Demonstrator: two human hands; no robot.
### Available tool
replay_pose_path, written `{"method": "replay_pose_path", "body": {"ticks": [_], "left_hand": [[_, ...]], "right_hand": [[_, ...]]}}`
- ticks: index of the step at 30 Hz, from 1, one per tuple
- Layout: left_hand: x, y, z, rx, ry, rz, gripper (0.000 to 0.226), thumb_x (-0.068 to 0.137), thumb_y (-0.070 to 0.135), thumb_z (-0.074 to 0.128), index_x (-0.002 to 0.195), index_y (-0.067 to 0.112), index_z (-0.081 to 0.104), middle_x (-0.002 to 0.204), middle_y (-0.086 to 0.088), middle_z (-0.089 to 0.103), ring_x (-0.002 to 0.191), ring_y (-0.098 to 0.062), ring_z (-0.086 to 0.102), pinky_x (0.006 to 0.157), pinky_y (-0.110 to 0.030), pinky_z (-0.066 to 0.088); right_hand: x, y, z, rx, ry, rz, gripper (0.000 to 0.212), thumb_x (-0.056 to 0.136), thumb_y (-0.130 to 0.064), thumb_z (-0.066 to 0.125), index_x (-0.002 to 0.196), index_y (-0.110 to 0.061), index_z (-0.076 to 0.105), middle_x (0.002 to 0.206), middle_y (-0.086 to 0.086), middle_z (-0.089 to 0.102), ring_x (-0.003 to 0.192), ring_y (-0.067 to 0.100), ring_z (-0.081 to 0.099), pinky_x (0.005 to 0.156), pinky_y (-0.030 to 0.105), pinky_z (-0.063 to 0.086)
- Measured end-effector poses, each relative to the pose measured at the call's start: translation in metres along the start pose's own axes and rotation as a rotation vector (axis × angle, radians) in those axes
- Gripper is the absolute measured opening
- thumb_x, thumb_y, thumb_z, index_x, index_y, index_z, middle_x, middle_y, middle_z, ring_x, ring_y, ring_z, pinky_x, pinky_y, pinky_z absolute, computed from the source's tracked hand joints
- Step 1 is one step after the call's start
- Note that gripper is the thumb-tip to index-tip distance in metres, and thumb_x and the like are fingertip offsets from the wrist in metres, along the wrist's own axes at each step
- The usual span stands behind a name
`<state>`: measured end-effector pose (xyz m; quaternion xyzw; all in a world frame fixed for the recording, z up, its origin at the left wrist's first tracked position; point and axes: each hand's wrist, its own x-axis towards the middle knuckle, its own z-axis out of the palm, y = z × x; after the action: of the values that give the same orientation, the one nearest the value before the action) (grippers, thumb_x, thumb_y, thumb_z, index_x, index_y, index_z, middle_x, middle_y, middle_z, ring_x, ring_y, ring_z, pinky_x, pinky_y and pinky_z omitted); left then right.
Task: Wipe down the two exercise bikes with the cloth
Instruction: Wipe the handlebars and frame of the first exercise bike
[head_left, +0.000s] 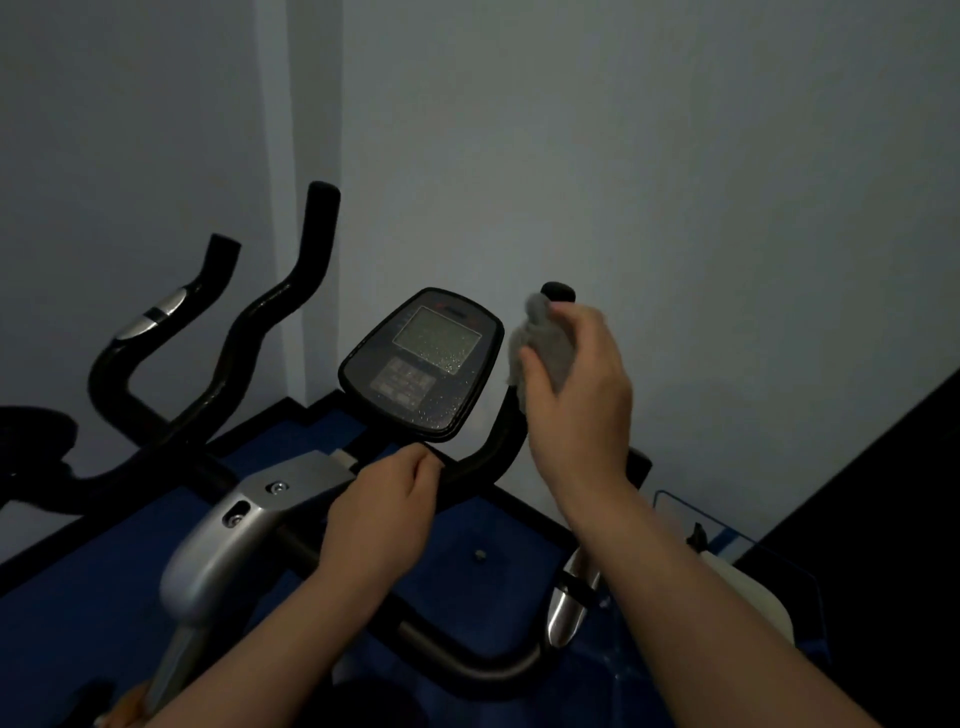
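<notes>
right hand (576, 384) wrapped around the upright right handlebar grip (558, 291) of the near exercise bike (249, 525), with a grey cloth (543, 340) bunched between palm and bar. fingers closed on the cloth; folds of it stick out above and to the left of the hand. only the black rounded tip of the grip shows above the hand.

left hand (387, 512) lower down, closed on the black crossbar (467, 467) of the same handlebar, just below the console. thumb and fingers curled over the bar, nothing else in this hand.

console (422, 364) sits between the two hands, tilted back, dark oval housing with a pale square screen and a button panel beneath. fine droplets or specks scattered over the screen and the lower right of the housing.

below the console, a silver stem cover (218, 551) with two bolts runs down toward the bottom left. the handlebar loops low across the foreground, with a silver sensor plate (569, 608) on its right side.

second bike's handlebars (270, 312) stand to the left, well apart from both hands: two black curved horns, one carrying a silver plate.

blue floor (104, 597) with a black border underneath. pale grey wall (675, 208) behind. room is dim. something white sits at the right edge by the forearm, too unclear to name.
</notes>
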<state>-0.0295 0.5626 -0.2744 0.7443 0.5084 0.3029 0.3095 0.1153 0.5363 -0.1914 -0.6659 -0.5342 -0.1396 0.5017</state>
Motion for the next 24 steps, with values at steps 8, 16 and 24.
{"method": "replay_pose_path", "body": {"ticks": [8,16,24], "left_hand": [[-0.011,-0.001,-0.007,-0.052,0.082,0.001,0.027,0.095,0.032,0.042,0.077,0.021,0.059,0.072,0.005,0.062,0.070,-0.012,0.057,0.063,-0.036,0.045],[-0.064,-0.014,-0.028,-0.144,0.079,-0.018,0.031,0.094,0.027,0.048,0.123,0.032,0.056,0.112,0.015,0.058,0.105,-0.002,0.051,0.089,-0.023,0.038],[-0.105,-0.028,-0.037,0.056,0.207,-0.064,0.029,0.093,0.032,0.041,0.118,0.038,0.055,0.108,0.022,0.054,0.102,0.001,0.048,0.085,-0.026,0.044]], "right_hand": [[-0.022,0.003,0.011,-0.307,-0.559,-0.163,0.027,0.094,-0.021,0.054,0.120,-0.018,0.058,0.117,0.002,0.058,0.101,0.020,0.054,0.081,0.034,0.048],[-0.022,-0.005,-0.009,-0.061,-0.525,0.086,0.022,0.092,-0.024,0.055,0.113,-0.021,0.063,0.107,0.002,0.060,0.091,0.022,0.062,0.078,0.037,0.052],[-0.037,-0.011,0.004,-0.077,-0.627,-0.060,0.026,0.091,-0.027,0.056,0.117,-0.026,0.060,0.116,-0.004,0.058,0.095,0.010,0.054,0.077,0.024,0.042]]}}
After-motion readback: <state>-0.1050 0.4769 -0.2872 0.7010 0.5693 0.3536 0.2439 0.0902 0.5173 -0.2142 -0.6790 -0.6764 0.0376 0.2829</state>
